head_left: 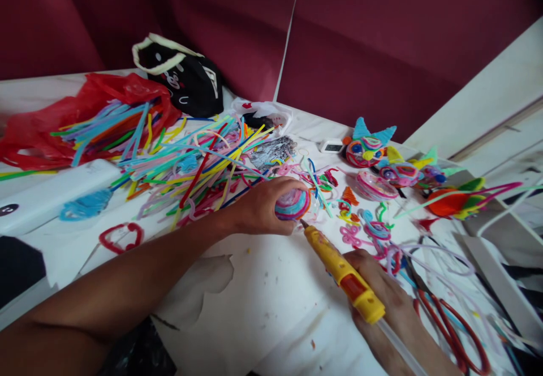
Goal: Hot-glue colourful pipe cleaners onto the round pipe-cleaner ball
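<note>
My left hand (261,206) is curled around a small round coil of pink, blue and white pipe cleaner (292,204), pressing it against the white table (263,285). My right hand (392,302) grips a yellow and orange glue gun (341,268). The gun's nozzle points up and left and its tip nearly touches the lower right edge of the coil. A clear glue stick juts from the gun's back end toward me.
A big heap of loose coloured pipe cleaners (190,161) lies behind my left arm, beside a red plastic bag (51,127) and a black tote bag (186,79). Finished coiled figures (371,147) stand at the right. Red-handled scissors (453,331) lie near my right wrist.
</note>
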A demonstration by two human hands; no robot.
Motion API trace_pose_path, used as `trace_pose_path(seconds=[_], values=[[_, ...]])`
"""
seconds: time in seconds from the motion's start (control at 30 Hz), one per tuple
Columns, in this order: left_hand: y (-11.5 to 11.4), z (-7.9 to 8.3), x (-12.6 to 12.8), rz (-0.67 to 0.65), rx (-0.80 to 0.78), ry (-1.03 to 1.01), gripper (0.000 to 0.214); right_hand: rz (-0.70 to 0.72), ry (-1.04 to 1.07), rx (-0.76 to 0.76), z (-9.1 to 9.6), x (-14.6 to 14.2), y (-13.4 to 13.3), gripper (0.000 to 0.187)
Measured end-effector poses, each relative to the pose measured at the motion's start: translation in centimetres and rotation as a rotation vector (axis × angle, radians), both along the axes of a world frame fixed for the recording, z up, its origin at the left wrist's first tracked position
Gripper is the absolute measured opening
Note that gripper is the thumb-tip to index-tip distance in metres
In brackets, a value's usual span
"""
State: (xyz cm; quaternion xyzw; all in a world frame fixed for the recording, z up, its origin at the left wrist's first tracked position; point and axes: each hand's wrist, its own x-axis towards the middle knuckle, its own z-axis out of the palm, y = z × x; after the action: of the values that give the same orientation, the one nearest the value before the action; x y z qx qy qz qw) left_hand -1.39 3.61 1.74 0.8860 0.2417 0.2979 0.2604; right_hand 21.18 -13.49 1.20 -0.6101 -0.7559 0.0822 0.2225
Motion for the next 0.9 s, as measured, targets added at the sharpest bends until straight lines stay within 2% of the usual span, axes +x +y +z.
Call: trace_pose_path(seconds=[0.23,0.5,0.9], values=[[0.0,-0.1,0.2,-0.009,0.023,0.009,0.063,-0.045,0.077,0.052,-0.6,-0.3,0.3,0.03],[-0.1,-0.1,0.1,0.013,0.035,0.053,0.064,0.034,0.054,-0.114,0.4,0.4,-0.3,0.023],[-0.4,0.1,0.2,0.018,0.041,0.055,0.061,0.01,0.052,-0.125,1.1,0.5,-0.7,0.021]])
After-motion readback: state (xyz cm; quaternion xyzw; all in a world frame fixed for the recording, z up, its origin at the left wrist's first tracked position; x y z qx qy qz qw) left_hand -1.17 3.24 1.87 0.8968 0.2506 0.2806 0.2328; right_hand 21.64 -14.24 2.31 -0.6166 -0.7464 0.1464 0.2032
